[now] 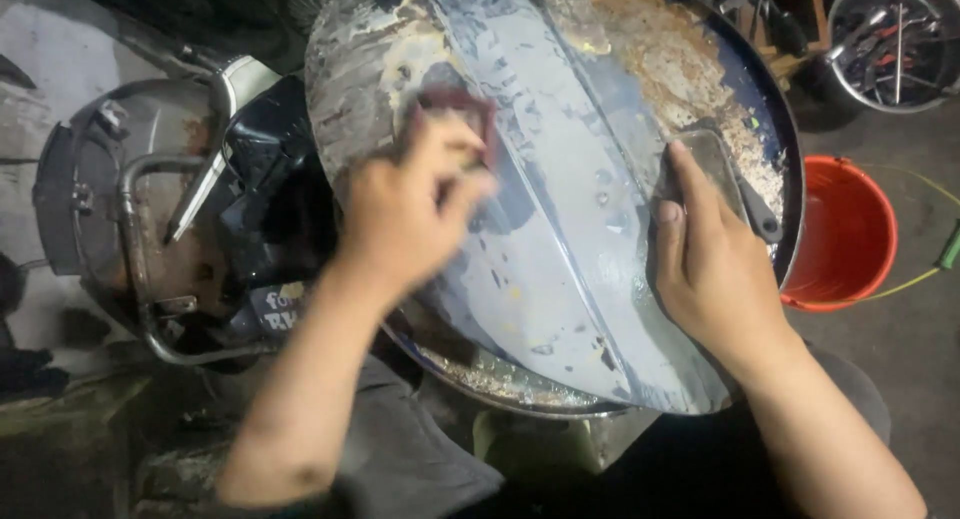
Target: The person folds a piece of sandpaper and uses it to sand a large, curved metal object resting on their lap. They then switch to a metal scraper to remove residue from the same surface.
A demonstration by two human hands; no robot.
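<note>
A large curved body panel (560, 209), blue-grey and smeared with pale filler, lies across a round metal drum top (730, 89) in front of me. My left hand (405, 214) is blurred with motion and presses a small reddish-brown sanding pad (455, 104) against the panel's left half. My right hand (705, 264) rests on the panel's right edge with its fingers laid over a flat grey scraper-like tool (720, 164). Dusty, rust-coloured residue covers the drum surface beyond the panel.
An orange bucket (845, 234) stands on the floor at the right, with a yellow cord (905, 284) beside it. A scooter frame with chrome tubes (150, 229) sits at the left. A bicycle wheel (895, 39) and tools lie at the top right.
</note>
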